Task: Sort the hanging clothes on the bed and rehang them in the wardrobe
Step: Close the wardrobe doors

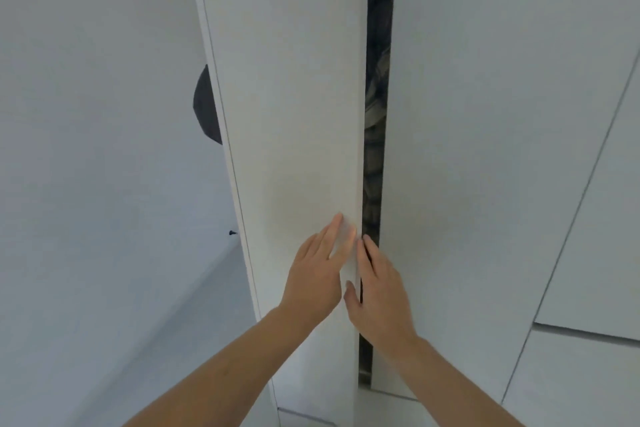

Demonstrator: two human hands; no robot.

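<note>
Two tall white wardrobe doors fill the view. The left door (294,97) stands slightly ajar from the right door (467,149). A narrow dark gap (377,80) between them shows patterned hanging clothes inside. My left hand (317,274) lies flat on the left door near its free edge, fingers straight. My right hand (377,295) is at the gap, fingers straight along the door edges, thumb against the left door's edge. Neither hand holds anything. The bed is out of view.
A white wall (104,114) lies to the left, with a dark rounded object (207,104) partly hidden behind the left door and a small dark fitting (232,233) below it. More white cabinet panels (588,374) sit at the lower right.
</note>
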